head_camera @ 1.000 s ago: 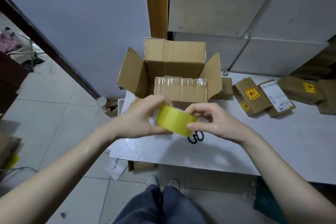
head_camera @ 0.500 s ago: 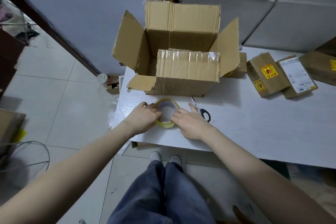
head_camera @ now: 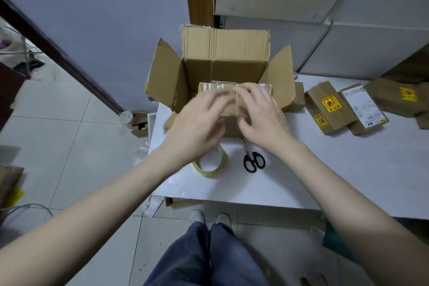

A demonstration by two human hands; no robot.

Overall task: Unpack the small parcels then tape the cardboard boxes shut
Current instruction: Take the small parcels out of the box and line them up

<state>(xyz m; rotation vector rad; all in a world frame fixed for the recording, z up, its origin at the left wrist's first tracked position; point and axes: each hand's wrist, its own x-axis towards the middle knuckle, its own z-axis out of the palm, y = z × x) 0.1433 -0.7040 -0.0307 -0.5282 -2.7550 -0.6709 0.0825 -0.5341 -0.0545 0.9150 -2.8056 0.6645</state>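
A big open cardboard box (head_camera: 226, 53) stands at the table's far left, its back and side flaps up. Its near flap, edged with clear tape, stands upright under my hands. My left hand (head_camera: 197, 121) and my right hand (head_camera: 262, 116) hover side by side in front of that flap with fingers spread; both are blurred and hold nothing. A yellow tape roll (head_camera: 210, 163) lies flat on the white table (head_camera: 336, 174), partly hidden by my left wrist. Black-handled scissors (head_camera: 253, 160) lie just right of the roll.
Several small brown parcels (head_camera: 327, 107) with yellow labels lie on the table to the right of the box, and another small box (head_camera: 299, 97) sits behind its right flap. The table's near edge is by my legs. Cardboard scraps and plastic lie on the tiled floor at left.
The tape roll went from held in both hands down onto the table. Both hands have let go of it and risen to the box's near flap.
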